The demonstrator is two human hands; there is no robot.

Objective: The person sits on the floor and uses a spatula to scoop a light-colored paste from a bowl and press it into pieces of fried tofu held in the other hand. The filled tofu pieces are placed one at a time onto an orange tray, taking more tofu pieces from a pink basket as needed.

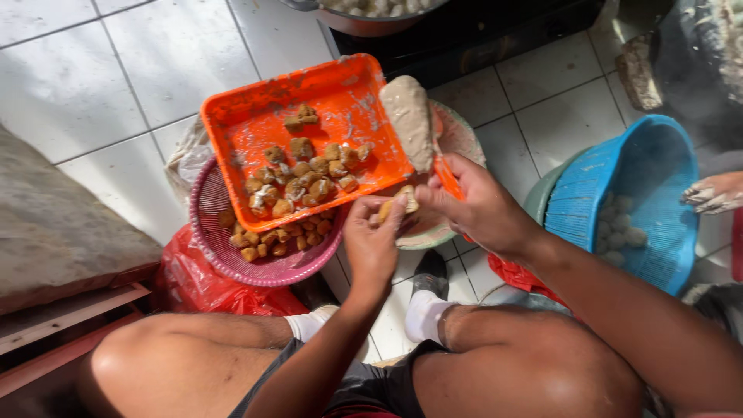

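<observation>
The left hand (373,241) pinches a small golden-brown fried tofu puff (396,204) between its fingertips, just beside the right hand (476,207), which grips an orange-handled spatula (414,124) loaded with pale paste, above the orange plastic tray (255,124).

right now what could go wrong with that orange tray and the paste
The orange tray sits tilted on the pink basket, so its fried tofu cubes might slide off. The paste lump on the spatula in the right hand could drop while the left hand holds a piece.
</observation>
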